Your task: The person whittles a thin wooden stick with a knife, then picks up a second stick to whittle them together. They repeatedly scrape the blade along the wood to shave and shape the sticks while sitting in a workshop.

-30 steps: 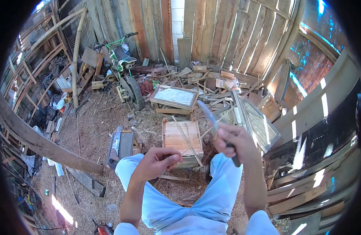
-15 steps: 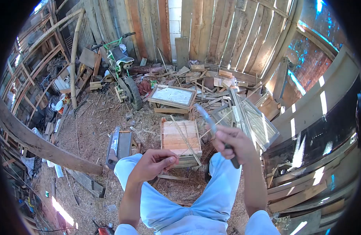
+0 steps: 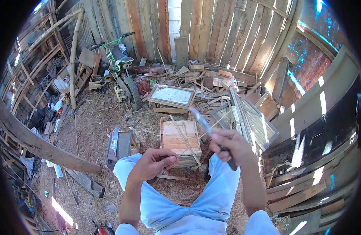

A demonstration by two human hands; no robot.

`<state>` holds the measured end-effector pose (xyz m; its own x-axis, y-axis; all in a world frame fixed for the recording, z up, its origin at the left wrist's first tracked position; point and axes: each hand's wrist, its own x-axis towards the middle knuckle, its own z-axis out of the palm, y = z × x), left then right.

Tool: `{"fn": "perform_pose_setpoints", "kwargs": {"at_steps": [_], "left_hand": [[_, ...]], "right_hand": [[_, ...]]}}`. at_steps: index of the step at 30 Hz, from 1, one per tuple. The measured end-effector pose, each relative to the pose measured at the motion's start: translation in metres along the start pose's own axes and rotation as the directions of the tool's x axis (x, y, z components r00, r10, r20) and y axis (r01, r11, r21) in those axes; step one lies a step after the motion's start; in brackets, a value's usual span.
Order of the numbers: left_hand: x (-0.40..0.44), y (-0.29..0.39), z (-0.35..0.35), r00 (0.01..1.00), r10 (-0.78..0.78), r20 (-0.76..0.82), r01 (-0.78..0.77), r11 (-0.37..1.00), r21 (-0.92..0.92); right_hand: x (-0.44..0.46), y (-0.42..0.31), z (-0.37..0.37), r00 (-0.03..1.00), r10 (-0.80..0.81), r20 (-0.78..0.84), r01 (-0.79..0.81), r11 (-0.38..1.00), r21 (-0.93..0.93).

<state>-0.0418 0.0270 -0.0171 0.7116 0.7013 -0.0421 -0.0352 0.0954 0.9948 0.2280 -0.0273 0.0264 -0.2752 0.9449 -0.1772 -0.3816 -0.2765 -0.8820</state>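
My right hand [image 3: 232,145] is closed around the dark handle of a knife [image 3: 202,120], whose blade points up and to the left. Over my left knee, my left hand [image 3: 157,162] is pinched, with thumb and fingertips together. A thin wooden strip [image 3: 217,122] appears to run from that pinch up to the right, passing by the knife blade; part of it is hard to see. Beyond my hands, between my knees, stands a wooden box [image 3: 178,137] with a slatted top. Other thin sticks [image 3: 183,133] lie across it.
Left of the box, a handsaw [image 3: 114,143] rests on a dark-topped stand [image 3: 124,144]. A framed panel [image 3: 171,95] lies farther back, before a pile of scrap wood [image 3: 211,82]. A green bike [image 3: 123,64] stands at back left; a slatted frame [image 3: 262,121] leans right.
My right hand and the knife have shifted slightly left, with the blade a little lower. My left hand stays almost still, pinched as before.
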Motion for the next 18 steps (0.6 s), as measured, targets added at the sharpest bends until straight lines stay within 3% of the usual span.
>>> {"fn": "perform_pose_setpoints", "kwargs": {"at_steps": [1, 3, 7, 10, 12, 15, 18], "left_hand": [[-0.001, 0.000, -0.003, 1.000, 0.002, 0.000, -0.002, 1.000, -0.001], [-0.007, -0.001, -0.010, 1.000, -0.008, -0.015, 0.009, 0.999, 0.047], [-0.009, -0.004, -0.015, 1.000, -0.012, -0.022, 0.013, 0.998, 0.061], [-0.004, -0.003, -0.013, 0.999, -0.029, -0.032, 0.030, 0.999, 0.034], [0.003, -0.002, -0.004, 0.999, 0.039, -0.025, -0.039, 0.999, -0.015], [0.009, 0.007, 0.005, 0.999, 0.017, -0.033, -0.019, 0.998, -0.055], [0.011, 0.012, 0.010, 0.999, 0.037, -0.031, -0.039, 0.997, -0.066]], "right_hand": [[-0.002, -0.008, -0.006, 1.000, 0.000, 0.000, 0.000, 1.000, -0.002], [-0.007, -0.023, -0.013, 0.982, -0.103, -0.159, 0.102, 0.995, -0.015], [-0.012, -0.033, -0.016, 0.955, -0.188, -0.228, 0.185, 0.982, -0.036], [-0.011, -0.024, -0.003, 0.963, -0.212, -0.167, 0.200, 0.976, -0.088], [-0.007, -0.010, 0.004, 0.993, -0.099, -0.057, 0.091, 0.988, -0.127], [-0.003, 0.003, 0.021, 0.996, -0.017, 0.086, 0.030, 0.989, -0.145], [-0.001, 0.008, 0.029, 0.994, -0.007, 0.108, 0.025, 0.987, -0.160]]}}
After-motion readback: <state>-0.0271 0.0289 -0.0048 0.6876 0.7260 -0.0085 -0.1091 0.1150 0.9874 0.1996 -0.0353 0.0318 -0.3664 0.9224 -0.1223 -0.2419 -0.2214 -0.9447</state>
